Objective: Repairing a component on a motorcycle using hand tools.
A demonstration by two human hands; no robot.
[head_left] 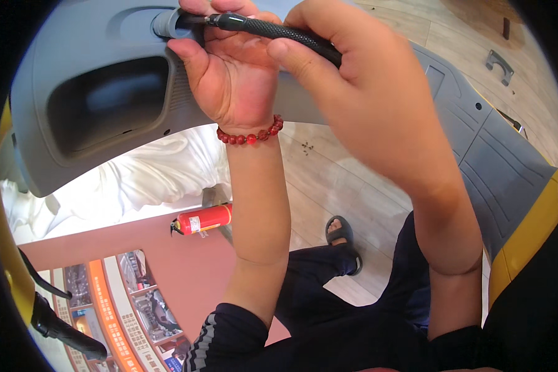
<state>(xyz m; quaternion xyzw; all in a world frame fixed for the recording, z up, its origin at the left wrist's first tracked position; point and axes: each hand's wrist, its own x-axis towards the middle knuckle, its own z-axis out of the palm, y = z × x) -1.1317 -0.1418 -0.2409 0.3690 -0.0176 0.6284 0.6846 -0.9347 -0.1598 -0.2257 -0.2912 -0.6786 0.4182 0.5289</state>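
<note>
My right hand [372, 87] is closed round the black knurled handle of a screwdriver [263, 28]. Its thin shank points left into the dark mouth of a short grey cylindrical fitting [165, 25] on a large grey plastic panel [99, 46]. Palm up, my left hand [242, 77] pinches the fitting's rim between thumb and fingers, just beneath the screwdriver's tip end. The upper frame edge cuts off some of its fingertips. A red bead bracelet [251, 137] circles that wrist. What the tip touches inside the fitting is hidden.
Below the fitting, the panel has a deep dark recess [108, 105]. Grey ridged panelling with a yellow edge [527, 229] runs along the right. A red fire extinguisher [204, 219], a loose grey bracket [500, 67] and small scattered bits [307, 148] are farther down. A black lever [68, 328] projects at lower left.
</note>
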